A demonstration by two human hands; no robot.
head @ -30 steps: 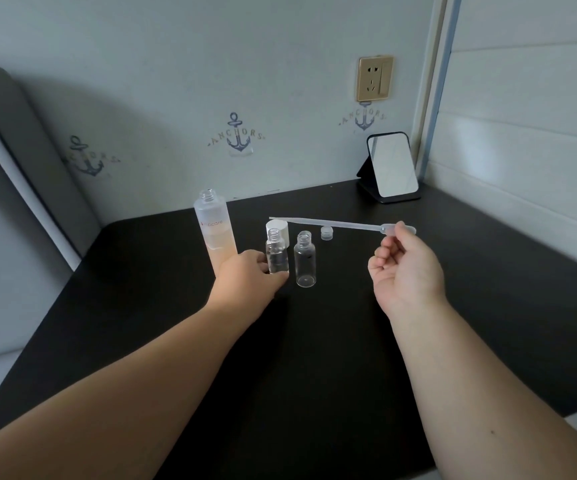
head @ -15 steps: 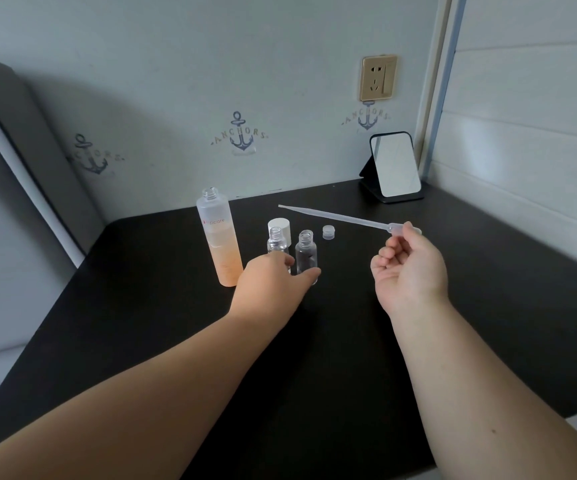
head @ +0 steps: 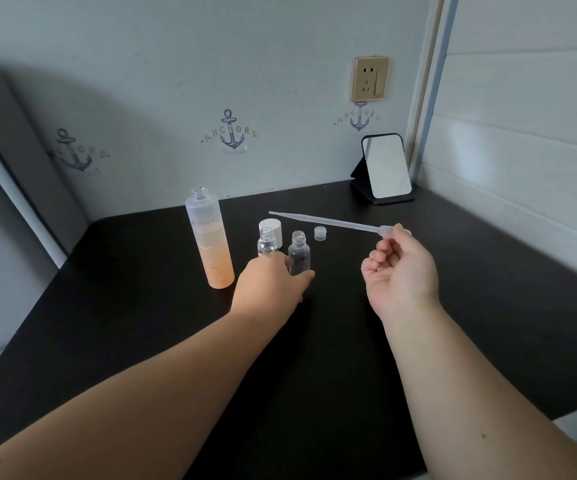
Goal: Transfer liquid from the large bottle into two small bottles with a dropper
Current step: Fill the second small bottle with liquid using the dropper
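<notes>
The large bottle stands upright and uncapped on the black table, its lower part filled with orange liquid. Part of its label is unreadable; only "pcare" shows.

Two small clear bottles stand just right of it, both uncapped. The left hand reaches between them: its thumb lies at the base of the right small bottle, and its fingers are curled toward the left small bottle. The hand covers the base of the left small bottle, so actual contact with either bottle cannot be confirmed. Liquid level in both cannot be made out.

The right hand pinches the bulb end of the dropper between thumb and forefinger; the remaining fingers are curled. The dropper is held above the table, nearly level, tip pointing left past the small bottles. The bulb is mostly hidden by the fingers.

A white cap sits behind the left small bottle, partly hidden by it. A small clear cap lies apart, behind the right one. A mirror stands at the far corner.
</notes>
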